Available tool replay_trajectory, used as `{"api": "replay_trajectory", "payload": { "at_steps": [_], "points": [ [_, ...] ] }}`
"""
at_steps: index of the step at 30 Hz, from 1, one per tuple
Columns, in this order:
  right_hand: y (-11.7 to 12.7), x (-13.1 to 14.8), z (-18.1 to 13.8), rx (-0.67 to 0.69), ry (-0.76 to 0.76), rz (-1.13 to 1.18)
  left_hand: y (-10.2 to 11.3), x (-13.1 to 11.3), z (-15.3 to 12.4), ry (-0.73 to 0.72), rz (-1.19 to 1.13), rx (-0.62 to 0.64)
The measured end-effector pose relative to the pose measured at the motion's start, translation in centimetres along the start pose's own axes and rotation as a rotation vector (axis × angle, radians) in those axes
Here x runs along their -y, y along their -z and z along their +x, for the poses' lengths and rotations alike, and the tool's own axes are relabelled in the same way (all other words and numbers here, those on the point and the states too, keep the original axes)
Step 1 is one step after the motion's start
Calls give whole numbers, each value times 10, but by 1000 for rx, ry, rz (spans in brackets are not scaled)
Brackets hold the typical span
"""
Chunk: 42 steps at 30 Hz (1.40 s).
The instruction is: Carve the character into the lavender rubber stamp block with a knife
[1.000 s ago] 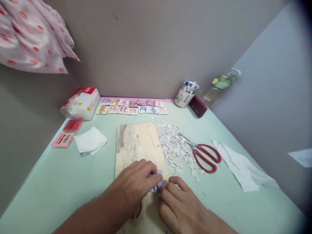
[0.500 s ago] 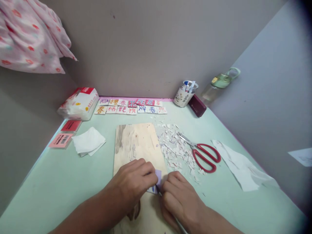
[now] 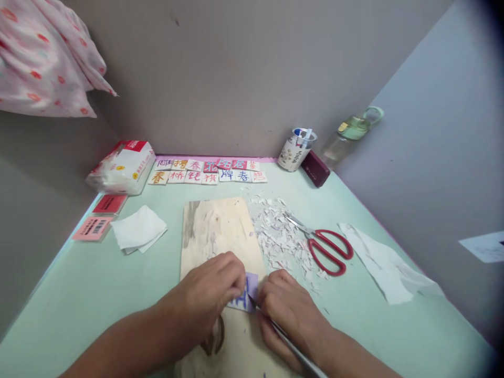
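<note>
A wooden board (image 3: 220,223) lies before me with a small lavender square piece (image 3: 252,283) on it, marked with blue character strokes. My left hand (image 3: 212,286) is closed, its fingers pressing the piece's left side against the board. In my right hand (image 3: 289,307) is a slim silver craft knife (image 3: 297,353), gripped like a pen. Its dark pointed tip meets the piece among the blue strokes, close to my left fingertips. Part of the piece is hidden under my left fingers.
Pale shavings (image 3: 277,236) are scattered right of the board, beside red-handled scissors (image 3: 328,252) and a white tissue strip (image 3: 378,262). Behind stand rows of character tiles (image 3: 210,178), a can (image 3: 293,152), a dark red box (image 3: 316,170), a bottle (image 3: 342,142) and a tissue pack (image 3: 124,165).
My left fingers have drawn back to the left, baring more blue strokes on the piece. The knife has tilted, and more of its tip and handle shows. The view has shifted slightly.
</note>
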State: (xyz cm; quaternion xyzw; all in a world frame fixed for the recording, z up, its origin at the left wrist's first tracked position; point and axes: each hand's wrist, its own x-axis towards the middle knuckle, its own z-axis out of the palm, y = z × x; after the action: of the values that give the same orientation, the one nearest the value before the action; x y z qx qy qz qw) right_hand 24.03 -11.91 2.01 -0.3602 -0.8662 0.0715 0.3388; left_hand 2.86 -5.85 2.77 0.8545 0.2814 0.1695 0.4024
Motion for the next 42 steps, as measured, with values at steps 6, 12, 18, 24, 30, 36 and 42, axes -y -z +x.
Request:
{"api": "replay_trajectory", "payload": {
  "at_steps": [6,12,18,24,30,36,42],
  "points": [
    [0,-2,-1,5,-45,70,12,-1,2,177,-143,-127],
    [10,-1,-1,90,-343,294,5,6,3,146,-143,-276],
    [17,0,0,156,-572,488,0,10,0,80,24,-316],
    [20,-3,2,55,-691,531,-7,7,3,74,153,-102],
    [14,-3,3,44,-584,421,-8,6,3,82,135,-113],
    [11,-4,1,18,-530,347,-8,6,3,87,127,-111],
    [14,-3,4,55,-434,255,-3,5,2,76,135,-59]
  ]
}}
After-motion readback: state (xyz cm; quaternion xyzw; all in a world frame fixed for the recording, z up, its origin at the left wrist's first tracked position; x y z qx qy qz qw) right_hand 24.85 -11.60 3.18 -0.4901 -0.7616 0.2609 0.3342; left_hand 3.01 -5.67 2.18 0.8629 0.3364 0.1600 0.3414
